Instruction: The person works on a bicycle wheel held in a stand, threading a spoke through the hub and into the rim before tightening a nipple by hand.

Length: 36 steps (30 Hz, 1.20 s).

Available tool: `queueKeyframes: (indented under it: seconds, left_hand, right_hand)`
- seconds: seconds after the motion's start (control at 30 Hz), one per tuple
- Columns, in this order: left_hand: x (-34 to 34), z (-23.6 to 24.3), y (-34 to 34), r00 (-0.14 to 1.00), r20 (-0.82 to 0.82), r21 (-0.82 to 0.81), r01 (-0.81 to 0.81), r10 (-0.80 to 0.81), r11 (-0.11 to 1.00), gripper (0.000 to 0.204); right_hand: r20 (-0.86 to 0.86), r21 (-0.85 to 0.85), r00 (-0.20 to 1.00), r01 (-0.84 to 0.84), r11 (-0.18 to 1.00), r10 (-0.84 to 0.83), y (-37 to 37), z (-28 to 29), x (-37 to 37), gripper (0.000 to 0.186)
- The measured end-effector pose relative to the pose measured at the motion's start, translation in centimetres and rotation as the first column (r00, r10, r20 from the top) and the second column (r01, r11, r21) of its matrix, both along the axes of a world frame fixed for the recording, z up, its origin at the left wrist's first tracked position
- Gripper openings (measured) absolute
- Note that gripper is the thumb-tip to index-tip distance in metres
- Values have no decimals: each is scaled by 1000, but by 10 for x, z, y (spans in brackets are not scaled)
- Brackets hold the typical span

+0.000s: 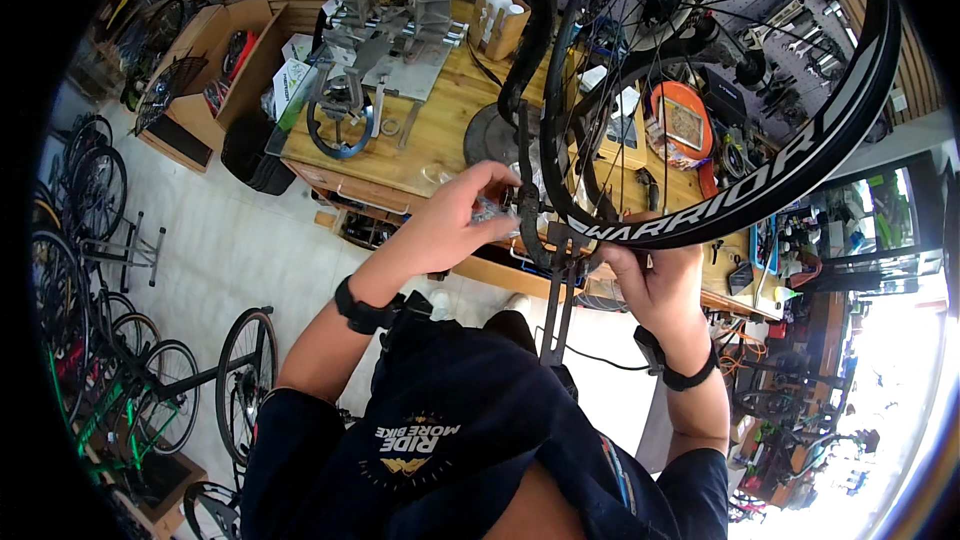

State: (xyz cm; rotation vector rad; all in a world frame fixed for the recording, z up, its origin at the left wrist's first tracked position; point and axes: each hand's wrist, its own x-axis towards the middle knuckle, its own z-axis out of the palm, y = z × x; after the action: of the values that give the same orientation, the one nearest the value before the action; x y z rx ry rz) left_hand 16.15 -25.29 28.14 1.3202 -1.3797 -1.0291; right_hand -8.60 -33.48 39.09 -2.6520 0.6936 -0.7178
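A bicycle wheel point(745, 202) with a deep black rim and white lettering stands upright in a dark metal truing stand point(530, 140). At the stand's left arm, my left hand point(462, 220) has its thumb and index finger on either side of a small dark knob point(511, 197). My right hand point(660, 285) is closed at the bottom of the rim. Its thumb lies near the stand's caliper point(567, 238), and its other fingers are partly hidden behind the rim. Several thin spokes point(628, 130) run up from the rim.
The wooden workbench point(400, 165) bears a blue-ringed metal tool point(345, 130), an orange round tray point(680, 125) and a cardboard holder point(498, 25). Tools hang on a grey pegboard point(800, 15). An open cardboard box point(235, 60) and several parked bicycles point(165, 390) stand at left.
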Motion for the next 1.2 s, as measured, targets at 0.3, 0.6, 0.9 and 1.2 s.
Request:
queueKeyframes:
  seconds: [0.3, 0.6, 0.9, 1.2]
  left_hand:
    - [-8, 16, 0, 984, 77, -373, -122, 162, 920, 33]
    - [-7, 13, 0, 985, -13, -304, -167, 171, 938, 23]
    - [-3, -2, -3, 954, -208, -109, -244, 218, 964, 29]
    - [-6, 14, -6, 948, -145, -120, -300, 282, 946, 30]
  right_hand:
    - [67, 34, 997, 29, 999, -31, 1, 2, -1, 22]
    - [35, 65, 999, 16, 998, -18, 0, -9, -5, 20]
    - [17, -149, 998, -49, 988, 52, -10, -1, -3, 41]
    - [442, -308, 891, 257, 916, -102, -19, 139, 13, 49]
